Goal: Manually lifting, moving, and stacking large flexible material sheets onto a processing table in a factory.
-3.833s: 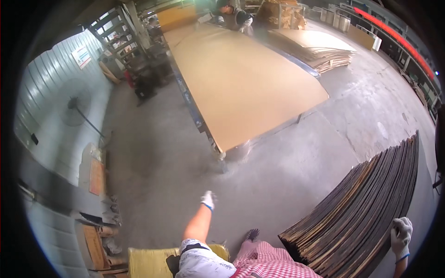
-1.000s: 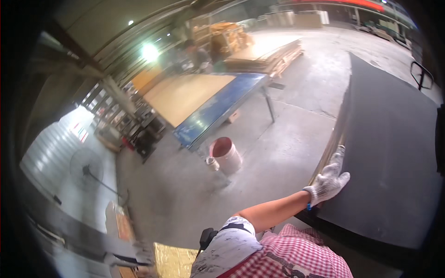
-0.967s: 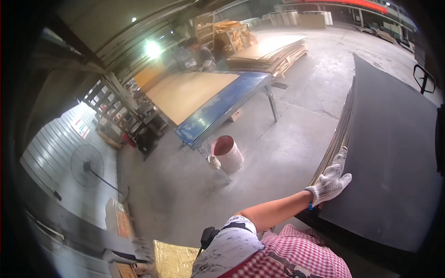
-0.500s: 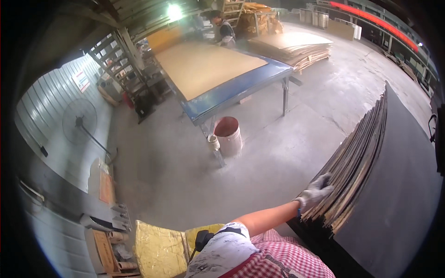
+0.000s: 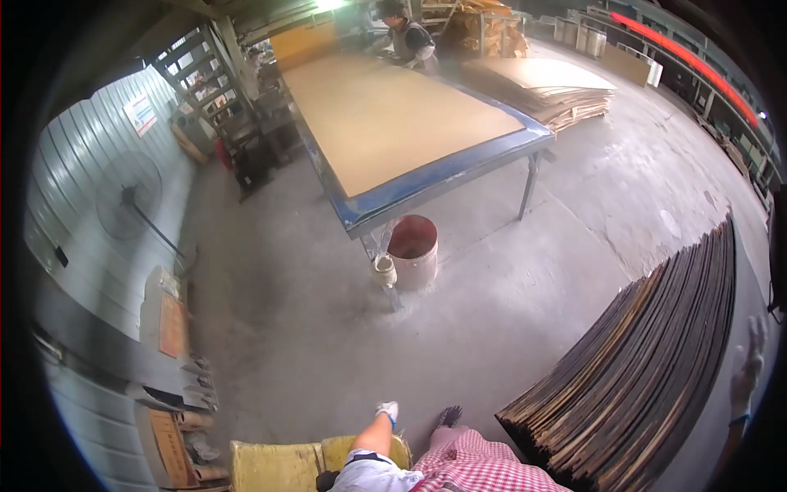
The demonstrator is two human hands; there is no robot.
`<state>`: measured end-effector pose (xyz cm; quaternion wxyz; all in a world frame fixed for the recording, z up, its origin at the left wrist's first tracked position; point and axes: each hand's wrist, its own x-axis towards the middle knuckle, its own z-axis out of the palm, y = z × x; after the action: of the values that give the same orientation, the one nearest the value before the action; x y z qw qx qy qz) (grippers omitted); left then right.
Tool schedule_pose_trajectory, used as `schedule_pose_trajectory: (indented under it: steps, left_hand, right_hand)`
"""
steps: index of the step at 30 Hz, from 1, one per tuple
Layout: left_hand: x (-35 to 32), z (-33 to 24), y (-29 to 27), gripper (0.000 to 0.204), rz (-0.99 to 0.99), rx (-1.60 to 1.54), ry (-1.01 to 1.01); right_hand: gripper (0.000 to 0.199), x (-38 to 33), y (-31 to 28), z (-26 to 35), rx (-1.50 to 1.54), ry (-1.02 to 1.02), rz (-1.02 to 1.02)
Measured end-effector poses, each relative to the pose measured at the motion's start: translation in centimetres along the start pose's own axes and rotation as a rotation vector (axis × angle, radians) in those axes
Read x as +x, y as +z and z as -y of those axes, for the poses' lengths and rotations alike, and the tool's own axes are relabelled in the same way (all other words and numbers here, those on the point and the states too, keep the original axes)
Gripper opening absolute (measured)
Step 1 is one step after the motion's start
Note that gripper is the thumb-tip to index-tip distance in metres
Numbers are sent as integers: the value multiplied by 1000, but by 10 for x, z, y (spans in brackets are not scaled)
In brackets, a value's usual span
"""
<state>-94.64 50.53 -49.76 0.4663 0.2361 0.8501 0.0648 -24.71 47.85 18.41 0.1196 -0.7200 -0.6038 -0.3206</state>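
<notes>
A thick stack of dark, thin sheets (image 5: pixel 627 361) stands on edge at the lower right, its many rough edges facing me. My right hand (image 5: pixel 748 367), in a pale glove, is at the stack's right side against the grey sheet face, fingers stretched out and spread. Low in the middle, in front of my body, hangs my left hand (image 5: pixel 387 412) in a white glove with a blue band at the wrist. It is apart from the stack; its fingers are too small and blurred to read. My red-checked apron (image 5: pixel 492 469) shows below.
A blue-edged table (image 5: pixel 447 182) bears a large tan sheet (image 5: pixel 410 123). Under its near corner stands a pinkish bucket (image 5: pixel 416 266). Another person (image 5: pixel 408 41) works behind it, beside a pile of sheets (image 5: pixel 566 94). A fan (image 5: pixel 129 197) and a yellow wrapped block (image 5: pixel 275 466) are left.
My left hand has left the sheet edges and moved left to my front. My right hand has come into view at the stack's right side. More of the stack's edges show now.
</notes>
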Motion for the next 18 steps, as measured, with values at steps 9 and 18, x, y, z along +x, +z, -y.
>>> schedule_pose_trajectory:
  steps: [9, 18]
  left_hand:
    - [26, -135, -86, 20, 30, -648, 4]
    - [138, -276, -196, 22, -74, -891, 346]
  right_hand:
    - [35, 38, 68, 99, 244, -100, 554]
    - [26, 10, 106, 71, 200, -50, 690]
